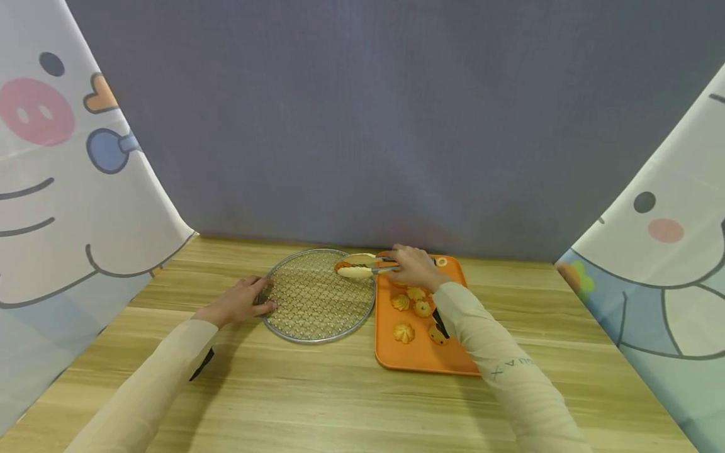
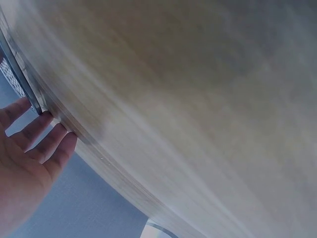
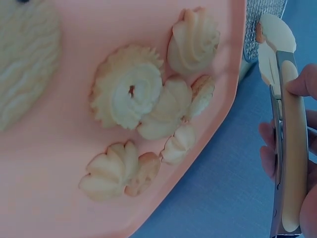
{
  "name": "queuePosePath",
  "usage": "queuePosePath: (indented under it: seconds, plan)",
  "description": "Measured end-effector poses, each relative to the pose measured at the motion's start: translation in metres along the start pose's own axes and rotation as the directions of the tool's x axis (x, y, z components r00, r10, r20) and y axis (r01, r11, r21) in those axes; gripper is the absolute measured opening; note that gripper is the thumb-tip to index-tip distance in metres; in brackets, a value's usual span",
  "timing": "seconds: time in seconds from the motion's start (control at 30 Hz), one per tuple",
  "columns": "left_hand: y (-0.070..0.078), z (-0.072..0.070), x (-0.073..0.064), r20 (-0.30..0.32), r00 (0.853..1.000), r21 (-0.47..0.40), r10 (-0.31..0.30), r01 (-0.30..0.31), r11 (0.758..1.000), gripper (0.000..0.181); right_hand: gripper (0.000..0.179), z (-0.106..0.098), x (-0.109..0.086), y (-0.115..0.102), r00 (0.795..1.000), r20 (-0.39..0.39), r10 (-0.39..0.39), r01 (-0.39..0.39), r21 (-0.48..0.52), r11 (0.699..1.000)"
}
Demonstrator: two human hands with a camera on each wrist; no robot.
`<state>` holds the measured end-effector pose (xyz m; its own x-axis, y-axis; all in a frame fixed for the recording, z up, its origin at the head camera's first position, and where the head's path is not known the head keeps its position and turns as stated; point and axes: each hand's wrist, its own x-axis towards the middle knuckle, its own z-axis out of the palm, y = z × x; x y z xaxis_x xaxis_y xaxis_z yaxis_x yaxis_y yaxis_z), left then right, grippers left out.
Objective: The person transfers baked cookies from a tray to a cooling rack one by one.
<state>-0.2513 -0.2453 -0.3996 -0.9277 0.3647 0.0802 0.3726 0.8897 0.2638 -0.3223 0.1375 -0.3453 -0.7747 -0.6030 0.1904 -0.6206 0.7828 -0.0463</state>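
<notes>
The left hand (image 1: pixel 240 302) is resting at the left rim of a round, silvery wire-mesh rack (image 1: pixel 320 305), fingers lying nearly straight against the edge. Across on the right, the right hand (image 1: pixel 415 267) is gripping a pair of metal tongs with broad cream tips (image 1: pixel 358 272), its fingers curling around the handles. And the tongs are pinching a small orange-brown piece (image 1: pixel 340 267), holding it over the far right part of the rack! Just right of the rack, an orange rectangular tray with rounded corners (image 1: pixel 393 355) is sitting on the pale wood-grain table (image 1: pixel 317 402). It's carrying golden flower-shaped and swirled cookies (image 1: pixel 404 333), plus a round cookie with dark spots (image 1: pixel 438 334) near the right forearm. Behind it all, a grey-blue cloth (image 1: pixel 362 126) is hanging along the far edge.
</notes>
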Motion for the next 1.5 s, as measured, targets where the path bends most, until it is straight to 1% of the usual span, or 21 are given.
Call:
queuePosePath:
  seconds: [0.17, 0.33, 0.57, 0.83, 1.0, 1.23, 1.37, 1.5]
  plan:
    - [-0.002, 0.001, 0.000, -0.013, 1.000, 0.005, -0.001, 0.001, 1.000, 0.062, 0.040, 0.001, 0.000, -0.002, 1.000, 0.011, 0.019, -0.019, 0.013, 1.000]
    - [-0.002, 0.000, -0.001, -0.011, 1.000, 0.003, -0.003, 0.003, 1.000, 0.063, 0.042, 0.000, -0.001, -0.001, 0.999, 0.019, 0.032, -0.032, 0.015, 0.999]
    - [-0.001, 0.000, -0.001, -0.020, 1.000, 0.009, 0.008, -0.008, 1.000, 0.062, 0.045, -0.003, -0.003, -0.001, 1.000, 0.009, 0.023, -0.023, 0.036, 0.999]
    - [-0.003, 0.002, 0.000, -0.025, 1.000, 0.014, 0.012, -0.011, 1.000, 0.063, 0.042, -0.013, -0.012, 0.001, 1.000, -0.010, 0.011, -0.011, 0.016, 1.000]
    - [-0.002, 0.001, 0.000, -0.017, 1.000, 0.010, 0.007, -0.007, 1.000, 0.063, 0.040, -0.022, -0.022, 0.005, 1.000, -0.029, -0.001, 0.001, 0.004, 1.000]
    - [-0.003, 0.002, 0.000, -0.013, 1.000, 0.013, 0.013, -0.013, 1.000, 0.062, 0.042, -0.033, -0.043, 0.012, 1.000, -0.004, 0.006, -0.006, 0.002, 1.000]
    - [-0.003, 0.001, 0.000, -0.018, 1.000, 0.016, 0.018, -0.018, 1.000, 0.061, 0.039, -0.036, -0.057, 0.017, 0.999, -0.035, -0.016, 0.016, 0.000, 1.000]
    - [-0.003, 0.001, 0.000, -0.018, 1.000, 0.020, 0.016, -0.016, 1.000, 0.061, 0.038, -0.038, -0.072, 0.024, 0.999, -0.052, -0.015, 0.016, 0.018, 1.000]
